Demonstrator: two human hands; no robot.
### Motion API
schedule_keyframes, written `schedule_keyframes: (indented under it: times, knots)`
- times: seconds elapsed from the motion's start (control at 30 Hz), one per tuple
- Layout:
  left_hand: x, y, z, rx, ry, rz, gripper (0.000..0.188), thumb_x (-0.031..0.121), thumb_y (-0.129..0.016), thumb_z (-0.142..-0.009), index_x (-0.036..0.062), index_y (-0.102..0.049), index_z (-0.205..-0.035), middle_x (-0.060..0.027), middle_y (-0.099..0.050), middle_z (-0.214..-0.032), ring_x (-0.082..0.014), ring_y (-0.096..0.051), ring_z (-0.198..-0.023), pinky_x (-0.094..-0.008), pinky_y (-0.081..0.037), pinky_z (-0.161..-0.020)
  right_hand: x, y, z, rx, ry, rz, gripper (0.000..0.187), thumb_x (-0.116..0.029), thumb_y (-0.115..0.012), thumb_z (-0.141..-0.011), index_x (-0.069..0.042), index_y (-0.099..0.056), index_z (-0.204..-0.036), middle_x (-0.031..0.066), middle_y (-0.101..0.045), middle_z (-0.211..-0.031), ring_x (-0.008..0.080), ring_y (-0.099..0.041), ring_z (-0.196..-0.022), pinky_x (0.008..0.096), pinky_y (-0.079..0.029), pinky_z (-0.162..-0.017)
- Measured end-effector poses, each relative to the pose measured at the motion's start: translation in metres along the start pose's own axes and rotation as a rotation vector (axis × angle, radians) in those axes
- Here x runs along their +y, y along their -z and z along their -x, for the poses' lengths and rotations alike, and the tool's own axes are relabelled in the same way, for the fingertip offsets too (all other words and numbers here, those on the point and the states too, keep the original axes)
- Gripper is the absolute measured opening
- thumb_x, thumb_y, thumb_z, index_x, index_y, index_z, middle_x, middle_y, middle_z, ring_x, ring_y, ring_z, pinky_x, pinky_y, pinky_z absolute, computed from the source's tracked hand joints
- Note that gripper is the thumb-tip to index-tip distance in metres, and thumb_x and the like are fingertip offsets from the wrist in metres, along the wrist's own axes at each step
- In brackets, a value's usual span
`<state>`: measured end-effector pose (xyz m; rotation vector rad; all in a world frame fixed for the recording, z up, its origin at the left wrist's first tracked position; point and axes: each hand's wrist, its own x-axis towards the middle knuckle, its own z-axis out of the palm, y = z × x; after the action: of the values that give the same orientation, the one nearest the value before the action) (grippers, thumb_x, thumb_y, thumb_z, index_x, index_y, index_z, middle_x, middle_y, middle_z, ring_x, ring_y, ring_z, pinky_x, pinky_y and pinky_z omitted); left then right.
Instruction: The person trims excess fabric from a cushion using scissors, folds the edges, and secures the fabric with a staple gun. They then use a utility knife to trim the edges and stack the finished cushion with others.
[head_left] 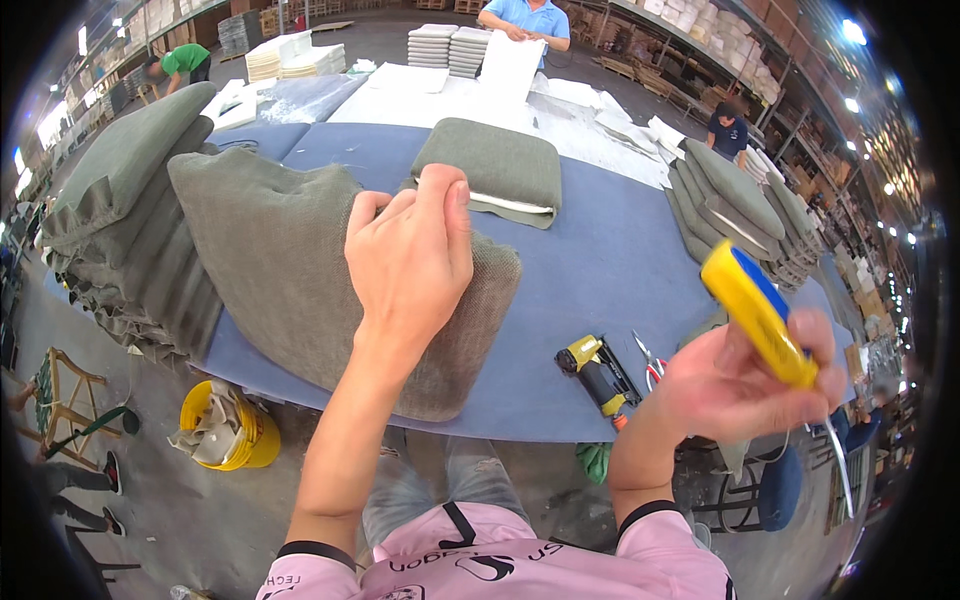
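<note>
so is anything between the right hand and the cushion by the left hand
Yes: the nail gun and red-handled tool lie on the table between the right hand and the cushion, though the hand looks raised above them.

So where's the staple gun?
Head view, right of centre: the staple gun lies on the blue table near its front edge, left of the red-handled tool and right hand.

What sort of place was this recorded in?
Probably an upholstery workshop: grey-green cushions are stacked up, a yellow-and-black nailer or stapler lies on the blue table, and a worker handles white material.
</note>
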<state>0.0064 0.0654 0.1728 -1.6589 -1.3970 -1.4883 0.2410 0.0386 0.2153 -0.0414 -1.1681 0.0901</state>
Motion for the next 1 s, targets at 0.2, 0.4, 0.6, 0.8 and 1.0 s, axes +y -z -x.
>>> schedule_keyframes:
  times: [0.2, 0.4, 0.6, 0.8, 1.0]
  knots:
    - [0.002, 0.011, 0.008, 0.022, -0.015, 0.017, 0.006, 0.012, -0.064, -0.109, 0.0136, -0.066, -0.104, 0.0004, -0.064, -0.069, -0.0222, -0.063, -0.063, -0.0381, -0.044, -0.075, 0.017, 0.002, -0.020, -0.276, -0.344, 0.048, 0.032, -0.046, -0.042, -0.121, -0.015, -0.047, -0.126, 0.0185, -0.071, -0.107, 0.0180, -0.067, -0.075, 0.0326, -0.064, -0.064]
    - [0.010, 0.032, 0.011, 0.031, -0.030, 0.046, 0.008, 0.008, -0.062, -0.107, 0.0113, -0.067, -0.101, -0.0011, -0.066, -0.074, -0.0246, -0.061, -0.065, -0.0384, -0.044, -0.076, 0.031, -0.024, -0.020, -0.605, -0.324, -0.118, 0.026, -0.034, -0.044, -0.122, -0.011, -0.048, -0.133, 0.0202, -0.076, -0.102, 0.0145, -0.061, -0.062, 0.0254, -0.051, -0.051]
    - [0.010, 0.067, 0.022, -0.014, -0.047, 0.067, 0.008, 0.016, -0.067, -0.104, 0.0113, -0.070, -0.099, -0.0030, -0.074, -0.085, -0.0283, -0.068, -0.077, -0.0417, -0.046, -0.084, 0.028, -0.019, -0.056, -0.319, -0.562, -0.322, 0.029, -0.036, -0.047, -0.121, -0.011, -0.051, -0.135, 0.0178, -0.074, -0.100, 0.0120, -0.060, -0.060, 0.0221, -0.045, -0.046]
    - [-0.037, 0.155, 0.073, 0.193, -0.135, -0.139, 0.059, 0.057, -0.062, -0.107, 0.0084, -0.061, -0.141, -0.0136, -0.043, -0.168, -0.0379, -0.035, -0.160, -0.0602, -0.028, -0.127, 0.096, 0.088, 0.033, -0.854, -0.679, 0.781, 0.026, -0.027, -0.076, -0.107, -0.005, -0.064, -0.098, 0.0039, -0.060, -0.069, 0.0200, -0.065, -0.062, 0.0360, -0.047, -0.062]
    - [-0.178, 0.256, 0.122, 0.778, 0.511, 0.581, 0.068, 0.051, -0.050, -0.115, 0.0069, -0.043, -0.166, -0.0188, -0.043, -0.170, -0.0281, -0.039, -0.160, -0.0454, -0.032, -0.131, 0.182, 0.296, 0.153, -0.936, -0.571, 1.293, 0.044, -0.033, -0.082, -0.098, -0.003, -0.072, -0.129, 0.0191, -0.076, -0.118, 0.0406, -0.069, -0.112, 0.0526, -0.054, -0.095]
